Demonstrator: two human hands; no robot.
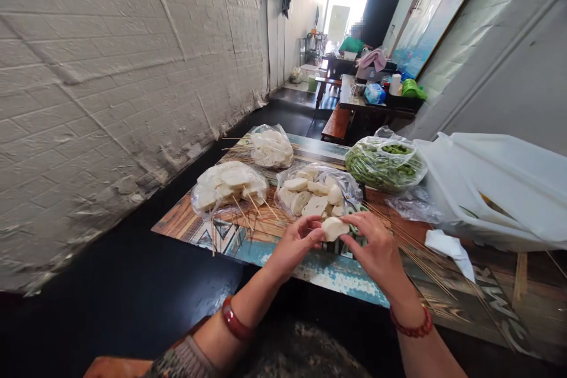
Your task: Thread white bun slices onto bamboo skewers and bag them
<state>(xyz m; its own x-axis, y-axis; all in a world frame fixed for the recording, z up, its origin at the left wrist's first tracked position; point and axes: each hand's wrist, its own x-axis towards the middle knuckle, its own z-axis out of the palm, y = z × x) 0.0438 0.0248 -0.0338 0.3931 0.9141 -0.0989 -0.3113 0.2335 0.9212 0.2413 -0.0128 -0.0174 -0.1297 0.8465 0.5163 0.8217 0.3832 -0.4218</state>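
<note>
Between my two hands is a pale, soft-looking white food slice (335, 228), held over the near part of the table. The fingers and thumb of my left hand (300, 243) pinch its left edge, while my right hand (374, 248) closes on its right side. Just beyond lies an opened clear bag of similar white slices (315, 194). To the left, another bag (228, 184) holds white pieces with thin wooden skewers (241, 218) sticking out toward me. More loose skewers (427, 266) lie right of my right hand. A green item beside my right fingers is partly hidden.
A third bag of white food (271, 146) sits at the table's far left. A bag of green vegetables (385, 162) and large white plastic bins (496, 183) stand to the right, near a crumpled tissue (449, 253). A person in green (352, 44) sits far back.
</note>
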